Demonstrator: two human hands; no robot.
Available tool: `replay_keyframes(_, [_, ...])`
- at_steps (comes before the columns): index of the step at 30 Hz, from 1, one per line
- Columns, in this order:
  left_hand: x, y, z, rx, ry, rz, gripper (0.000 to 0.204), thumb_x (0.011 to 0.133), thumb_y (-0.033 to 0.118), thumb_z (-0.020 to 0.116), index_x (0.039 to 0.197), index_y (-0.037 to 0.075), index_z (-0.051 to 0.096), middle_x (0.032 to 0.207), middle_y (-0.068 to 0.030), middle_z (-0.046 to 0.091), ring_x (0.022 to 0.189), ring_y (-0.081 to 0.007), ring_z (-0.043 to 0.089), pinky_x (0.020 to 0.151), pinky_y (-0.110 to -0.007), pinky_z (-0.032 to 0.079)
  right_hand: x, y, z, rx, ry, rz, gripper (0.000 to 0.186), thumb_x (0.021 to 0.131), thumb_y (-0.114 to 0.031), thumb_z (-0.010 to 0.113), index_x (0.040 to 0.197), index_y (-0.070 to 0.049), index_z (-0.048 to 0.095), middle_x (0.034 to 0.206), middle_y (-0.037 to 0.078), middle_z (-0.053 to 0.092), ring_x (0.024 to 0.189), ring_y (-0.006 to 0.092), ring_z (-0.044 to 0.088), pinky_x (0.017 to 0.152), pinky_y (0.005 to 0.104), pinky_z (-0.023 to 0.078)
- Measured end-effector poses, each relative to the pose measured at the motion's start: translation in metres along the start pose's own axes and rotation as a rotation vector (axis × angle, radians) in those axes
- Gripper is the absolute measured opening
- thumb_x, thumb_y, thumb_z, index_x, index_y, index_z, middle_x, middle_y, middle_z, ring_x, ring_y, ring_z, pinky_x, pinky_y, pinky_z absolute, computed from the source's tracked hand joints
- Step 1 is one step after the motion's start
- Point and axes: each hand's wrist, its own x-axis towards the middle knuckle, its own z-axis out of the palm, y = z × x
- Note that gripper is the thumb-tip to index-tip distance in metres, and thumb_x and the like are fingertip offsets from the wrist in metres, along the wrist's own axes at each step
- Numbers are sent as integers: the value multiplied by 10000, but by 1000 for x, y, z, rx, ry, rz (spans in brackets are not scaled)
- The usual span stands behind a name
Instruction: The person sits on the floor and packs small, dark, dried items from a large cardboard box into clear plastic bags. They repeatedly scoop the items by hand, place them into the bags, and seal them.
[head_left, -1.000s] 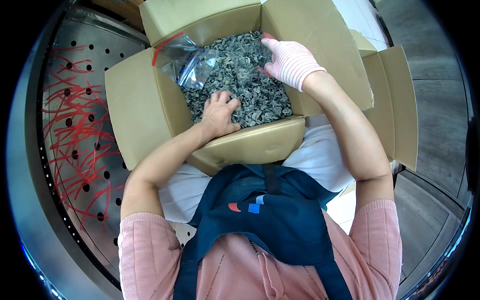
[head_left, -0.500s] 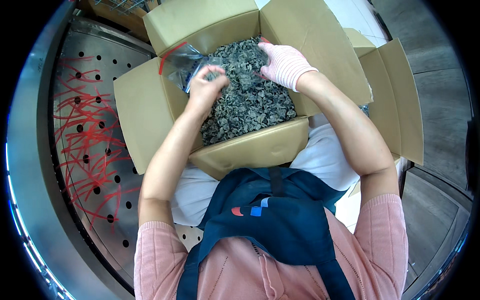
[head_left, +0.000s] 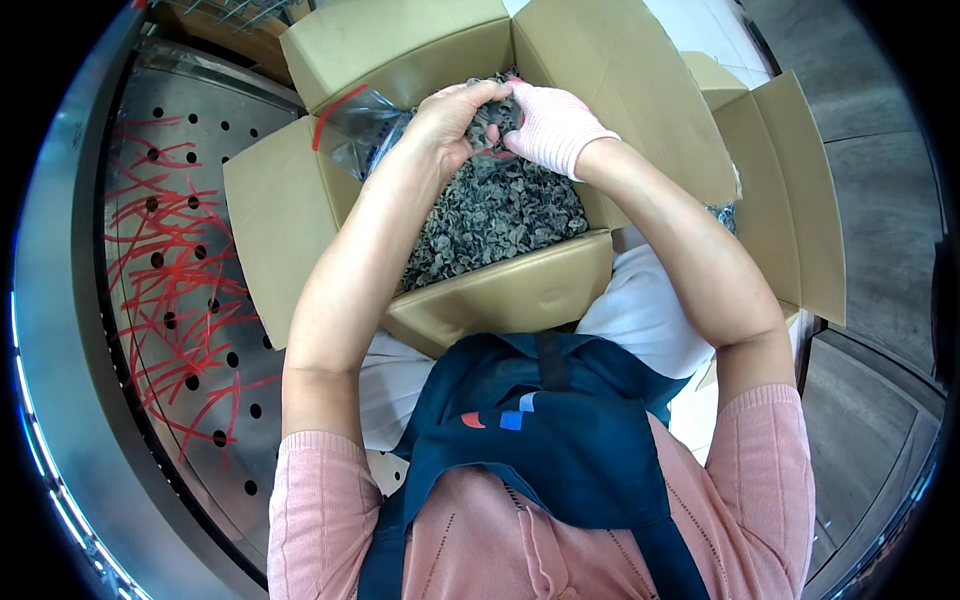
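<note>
Perforated steel surface (head_left: 190, 330) at left, curved rim, strewn with red ties (head_left: 170, 260). Grey floor tiles at right. Open cardboard box (head_left: 290, 230) resting against apron, flaps spread wide, second box (head_left: 800, 200) just beside at right. Filled with dark dried fungus pieces (head_left: 500, 215); clear plastic liner (head_left: 360, 125) bunched at far left corner. Bare left hand (head_left: 450, 120) clenched on a clump of pieces above the heap. Gloved right hand (head_left: 550, 125) touching it, grip closed on the same clump.
</note>
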Motion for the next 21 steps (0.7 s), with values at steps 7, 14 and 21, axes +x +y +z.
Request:
replay_keyframes(7, [-11,7,5,200,167,-71,658,886,432,683,1316,-36,513,1481,-191,330,1385,-334,274,933,-561,508,5,5,13,-47,60,-42,696,749,-208,691,1362,38,472,907,182,702,901,358,675,824,416,544])
replay_keyframes(14, [-26,-4,-38,273,301,349,291,960,195,597,1174,-1,627,1117,-110,650,1028,-241,622,835,-351,562,5,12,7,-94,54,-20,698,749,-200,679,1385,4,478,916,162,702,886,335,680,831,405,544])
replay_keyframes(21, [-16,-115,-129,1419,106,155,658,770,432,784,1288,69,603,1186,-188,607,1135,-327,580,1015,-374,450,4,8,6,-108,70,-31,699,756,-193,673,1400,-14,469,930,159,695,896,330,678,836,401,541])
